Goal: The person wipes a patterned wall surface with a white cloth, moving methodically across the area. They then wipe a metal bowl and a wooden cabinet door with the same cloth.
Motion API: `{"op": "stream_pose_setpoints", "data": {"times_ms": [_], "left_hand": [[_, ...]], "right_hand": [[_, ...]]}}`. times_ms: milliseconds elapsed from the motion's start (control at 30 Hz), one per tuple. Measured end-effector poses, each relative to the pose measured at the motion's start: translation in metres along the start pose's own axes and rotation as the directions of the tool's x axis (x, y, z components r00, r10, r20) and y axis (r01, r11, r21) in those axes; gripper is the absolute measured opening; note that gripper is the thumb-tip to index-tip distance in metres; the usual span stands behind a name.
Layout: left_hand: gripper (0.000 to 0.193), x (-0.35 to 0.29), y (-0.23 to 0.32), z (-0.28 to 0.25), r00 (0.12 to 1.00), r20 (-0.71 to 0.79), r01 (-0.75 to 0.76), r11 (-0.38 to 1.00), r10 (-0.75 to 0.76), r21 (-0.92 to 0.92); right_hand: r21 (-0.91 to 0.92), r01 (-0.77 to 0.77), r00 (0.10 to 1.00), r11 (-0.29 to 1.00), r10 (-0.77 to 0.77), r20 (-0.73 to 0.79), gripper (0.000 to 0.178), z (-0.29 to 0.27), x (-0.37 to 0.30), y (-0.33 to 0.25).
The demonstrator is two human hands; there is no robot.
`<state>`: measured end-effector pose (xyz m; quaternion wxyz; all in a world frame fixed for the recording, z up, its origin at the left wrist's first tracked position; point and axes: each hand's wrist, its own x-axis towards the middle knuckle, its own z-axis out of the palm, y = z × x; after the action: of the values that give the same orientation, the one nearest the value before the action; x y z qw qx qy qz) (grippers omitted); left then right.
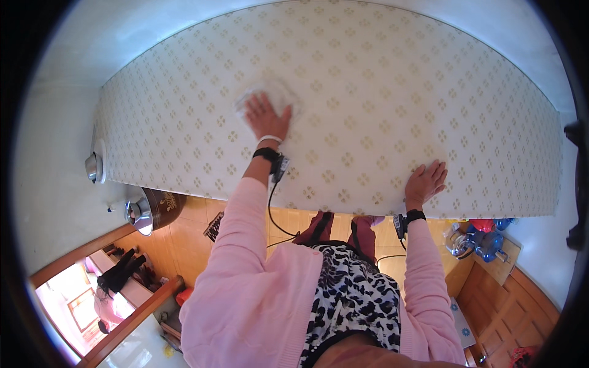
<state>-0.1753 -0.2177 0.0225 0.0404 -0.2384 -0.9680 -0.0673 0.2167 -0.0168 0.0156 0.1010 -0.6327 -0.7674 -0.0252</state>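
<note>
My left hand lies flat with its fingers spread, pressing on a thin whitish cloth. Motion smears the cloth's outline, so I cannot make out its full shape. Beneath it stretches a wide, raised white surface patterned with small gold four-petal motifs. Nearer the front edge, my right hand rests palm down on the same surface, fingers stretched out and holding nothing. Both wrists wear black straps with small devices and black cables.
By the left wall stand a metal bowl and a dark brown vessel with a metal pot. Blue water bottles stand on the floor at right, near a wooden door. Black cable loops in front of me.
</note>
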Motion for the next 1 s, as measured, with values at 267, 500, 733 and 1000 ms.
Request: {"op": "stream_pose_setpoints", "data": {"times_ms": [267, 500, 733, 1000], "left_hand": [[0.099, -0.046, 0.202, -0.003, 0.772, 0.084, -0.574, 0.747, 0.630, -0.336], [0.075, -0.087, 0.236, -0.010, 0.530, 0.139, -0.755, 0.541, 0.836, -0.371], [0.067, 0.004, 0.141, 0.009, 0.898, 0.129, -0.407, 0.906, 0.420, -0.116], [0.073, 0.046, -0.057, 0.010, 0.999, 0.033, 0.009, 0.999, -0.011, 0.047]], "right_hand": [[0.008, 0.029, 0.999, 1.000, -0.029, -0.024, 0.055, 0.000, -0.001, 0.000], [0.015, -0.019, 0.995, 1.000, 0.017, 0.096, 0.056, -0.011, 0.001, -0.005], [-0.010, 0.016, 0.996, 1.000, -0.015, 0.086, 0.057, -0.012, -0.002, -0.001], [-0.029, 0.024, 0.999, 0.999, -0.023, 0.029, 0.055, -0.003, -0.001, 0.003]]}}
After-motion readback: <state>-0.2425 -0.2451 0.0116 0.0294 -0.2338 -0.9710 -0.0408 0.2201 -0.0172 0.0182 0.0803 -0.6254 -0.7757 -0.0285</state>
